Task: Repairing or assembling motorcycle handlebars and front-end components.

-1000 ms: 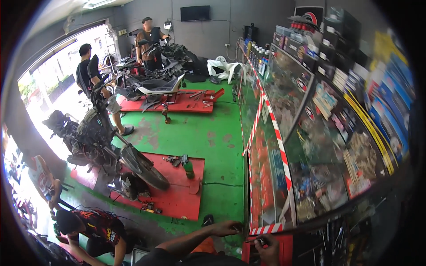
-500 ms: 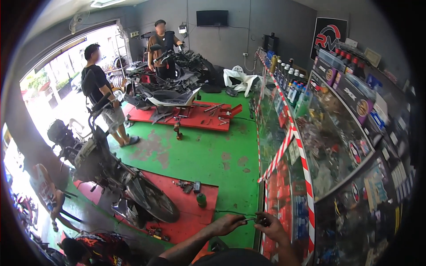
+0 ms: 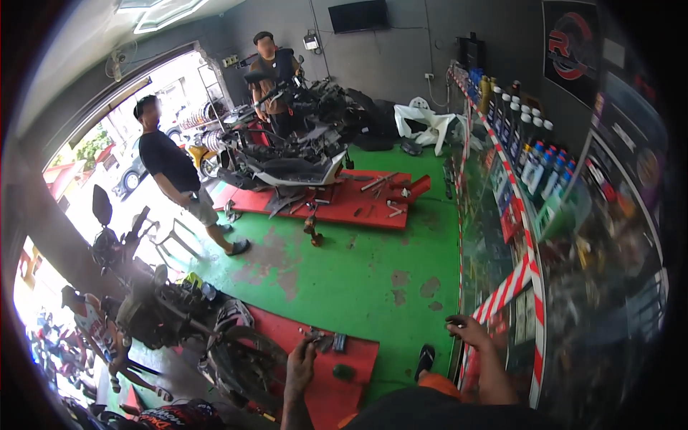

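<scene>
My left hand (image 3: 301, 365) is raised over the near red platform (image 3: 360, 373), its fingers bent into a pinch. Whatever it grips cannot be told apart from the dark parts (image 3: 313, 337) behind it. Over by the glass display counter, my right hand (image 3: 469, 331) has thumb and fingers closed around something small, with a pale tip showing at the fingertips. Its kind is too small to make out. The hands are well apart. A green bottle (image 3: 343, 372) and a small grey-black box (image 3: 339, 342) sit on the platform to the right of my left hand.
A motorcycle (image 3: 247, 358) stands on the near platform at left. Beyond it, a partly stripped scooter (image 3: 294, 168) rests on another red platform (image 3: 322, 208) with scattered tools. The glass counter (image 3: 494, 236), edged in red-white tape, carries bottles (image 3: 548, 172). Two people stand beyond; others are at lower left.
My hands, together at a small metal piece before, have separated: the left went left, the right up and right. The view has turned left, and my sandalled foot now shows.
</scene>
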Tool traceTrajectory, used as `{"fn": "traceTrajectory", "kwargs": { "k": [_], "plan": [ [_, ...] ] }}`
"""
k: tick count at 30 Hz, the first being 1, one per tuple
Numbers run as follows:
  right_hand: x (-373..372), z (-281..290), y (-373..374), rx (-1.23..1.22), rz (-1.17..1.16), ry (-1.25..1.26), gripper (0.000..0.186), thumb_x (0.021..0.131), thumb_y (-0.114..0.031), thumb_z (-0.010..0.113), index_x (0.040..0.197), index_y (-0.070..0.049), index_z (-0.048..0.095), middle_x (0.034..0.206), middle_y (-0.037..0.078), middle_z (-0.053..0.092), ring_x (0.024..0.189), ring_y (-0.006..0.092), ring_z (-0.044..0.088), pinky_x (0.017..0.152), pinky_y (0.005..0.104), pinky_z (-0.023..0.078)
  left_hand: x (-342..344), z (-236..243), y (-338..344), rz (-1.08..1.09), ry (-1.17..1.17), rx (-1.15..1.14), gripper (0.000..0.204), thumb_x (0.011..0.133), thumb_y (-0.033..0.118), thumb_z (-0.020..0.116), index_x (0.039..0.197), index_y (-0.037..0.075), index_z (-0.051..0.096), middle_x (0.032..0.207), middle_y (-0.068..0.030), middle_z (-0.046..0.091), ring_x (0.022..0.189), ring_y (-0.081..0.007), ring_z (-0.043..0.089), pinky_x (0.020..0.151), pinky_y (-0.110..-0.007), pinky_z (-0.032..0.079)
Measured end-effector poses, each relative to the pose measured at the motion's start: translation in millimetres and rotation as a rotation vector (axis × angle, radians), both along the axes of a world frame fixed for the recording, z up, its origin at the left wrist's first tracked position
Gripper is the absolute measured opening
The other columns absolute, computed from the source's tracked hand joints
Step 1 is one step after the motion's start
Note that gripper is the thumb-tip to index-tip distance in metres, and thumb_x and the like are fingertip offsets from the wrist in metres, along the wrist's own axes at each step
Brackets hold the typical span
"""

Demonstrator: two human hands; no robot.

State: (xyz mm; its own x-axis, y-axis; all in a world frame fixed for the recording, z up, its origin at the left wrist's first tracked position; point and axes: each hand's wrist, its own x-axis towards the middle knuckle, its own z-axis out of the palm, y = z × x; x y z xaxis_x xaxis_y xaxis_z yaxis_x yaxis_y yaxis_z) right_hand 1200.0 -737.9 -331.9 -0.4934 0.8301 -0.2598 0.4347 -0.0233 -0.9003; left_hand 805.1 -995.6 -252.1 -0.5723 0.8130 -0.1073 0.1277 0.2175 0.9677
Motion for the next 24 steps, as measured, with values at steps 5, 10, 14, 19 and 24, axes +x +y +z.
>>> {"fn": "traceTrajectory", "kwargs": {
  "k": [5, 10, 14, 19, 24],
  "plan": [
    [-69.2, -79.9, 174.4, -0.341, -0.139, 0.034, 0.037, 0.095, -0.026, 0.067, 0.127, -0.007, 0.065, 0.105, 0.006, 0.071, 0.079, 0.017, 0.067, 0.066, 0.0319, 0.052, 6.2, -4.0, 123.0, 0.02, 0.231, -0.103, 0.02, 0.102, 0.017, 0.055, 0.109, 0.001, 0.063, 0.078, -0.0074, 0.062, 0.07, -0.0154, 0.058, 0.063, -0.032, 0.045],
    [-149.2, -110.1, 278.8, -0.484, 0.032, -0.033, 0.039, 0.095, -0.031, 0.067, 0.126, -0.008, 0.065, 0.106, 0.004, 0.071, 0.081, 0.0162, 0.067, 0.066, 0.0325, 0.051, 12.2, 4.0, 200.5, -0.04, 0.299, -0.01, 0.019, 0.099, 0.017, 0.06, 0.111, 0.002, 0.061, 0.096, -0.0219, 0.068, 0.091, -0.0423, 0.066, 0.074, -0.046, 0.051],
    [-186.1, -156.4, 338.4, -0.478, 0.121, -0.159, 0.038, 0.092, -0.031, 0.069, 0.121, -0.006, 0.068, 0.1, 0.005, 0.072, 0.076, 0.0164, 0.066, 0.064, 0.0322, 0.052, -28.5, -12.3, 230.6, 0.038, 0.377, -0.167, 0.02, 0.1, 0.02, 0.058, 0.111, 0.003, 0.061, 0.095, -0.0209, 0.069, 0.091, -0.0413, 0.067, 0.075, -0.048, 0.052],
    [-168.4, -218.5, 403.0, -0.246, 0.301, -0.506, 0.037, 0.09, -0.032, 0.071, 0.11, -0.002, 0.071, 0.084, 0.007, 0.072, 0.061, 0.0164, 0.066, 0.05, 0.0305, 0.047, -137.1, -35.3, 303.7, 0.098, 0.441, -0.216, 0.02, 0.101, 0.025, 0.057, 0.107, 0.006, 0.062, 0.091, -0.0196, 0.07, 0.086, -0.0394, 0.068, 0.073, -0.049, 0.053],
    [-218.3, -189.6, 430.0, -0.326, 0.42, -0.628, 0.038, 0.084, -0.04, 0.073, 0.095, -0.004, 0.074, 0.073, 0.009, 0.07, 0.057, 0.021, 0.063, 0.057, 0.0369, 0.052, -277.0, -15.4, 380.8, 0.039, 0.62, -0.224, 0.023, 0.101, 0.029, 0.056, 0.105, 0.007, 0.061, 0.091, -0.0163, 0.071, 0.084, -0.0378, 0.069, 0.068, -0.049, 0.053]
  ]
}}
